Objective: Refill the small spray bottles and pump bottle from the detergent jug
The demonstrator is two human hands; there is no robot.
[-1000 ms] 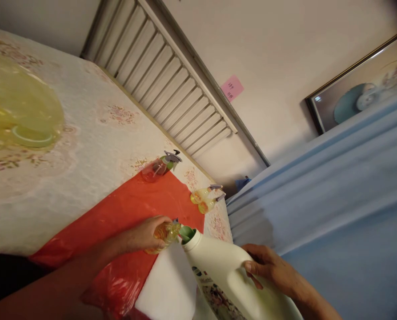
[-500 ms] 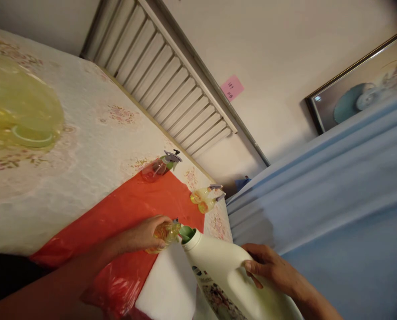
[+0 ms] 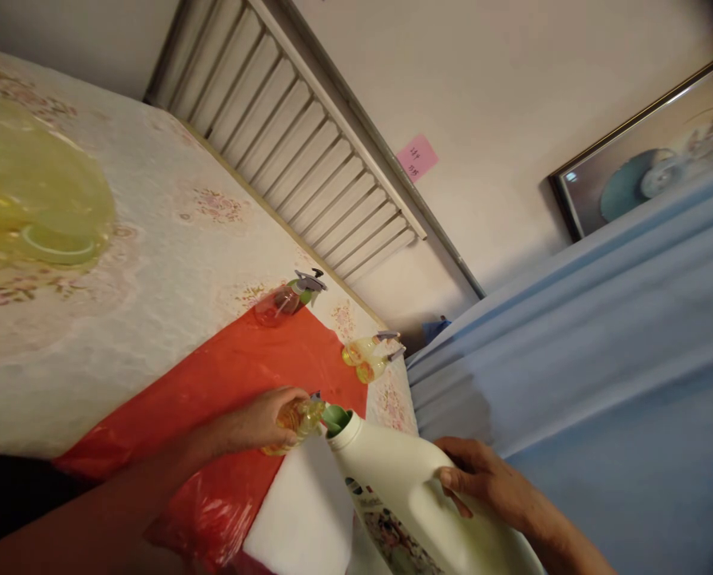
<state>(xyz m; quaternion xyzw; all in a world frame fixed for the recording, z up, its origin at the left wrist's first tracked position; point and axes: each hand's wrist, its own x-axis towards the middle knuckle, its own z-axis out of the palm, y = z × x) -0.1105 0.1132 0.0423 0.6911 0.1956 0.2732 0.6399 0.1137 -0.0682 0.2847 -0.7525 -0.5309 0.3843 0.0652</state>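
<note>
The left hand [image 3: 272,422] curls around a small yellow-tinted bottle [image 3: 299,419], its neck at the green-spouted mouth of a cream jug [image 3: 409,487], whose handle the right hand [image 3: 481,483] grips. The jug's contents are hidden. Beyond, on the floral-covered table [image 3: 170,231], stand a reddish spray bottle [image 3: 278,306] and two yellow ones.

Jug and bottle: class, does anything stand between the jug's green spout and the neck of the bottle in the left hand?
Nothing visible does. The jug's green spout is right beside the neck of the bottle in the left hand; whether they touch is unclear. The white block appears below, outside that gap.
</note>
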